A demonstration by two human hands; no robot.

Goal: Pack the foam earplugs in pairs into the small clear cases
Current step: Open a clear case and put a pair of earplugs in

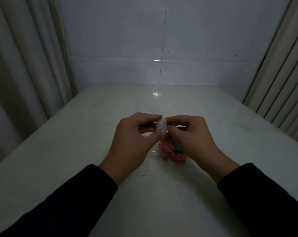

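Fingertips [159, 117] of both hands pinch one case [161, 126], small, rounded, translucent, held above table [76, 134]. Left hand [133, 141] and right hand [194, 134] closed on it. Below: pile of pink foam earplugs [167, 152], count unclear; one green earplug [178, 147]. One clear case [144, 171] on glossy white table.

- A glossy white tabletop [162, 202] runs back to the wall, catching a bright spot of light near its far edge.
- A white tiled wall [196, 40] rises behind, one dark vertical seam down it.
- Pale pleated curtains [21, 65] hang on both sides.
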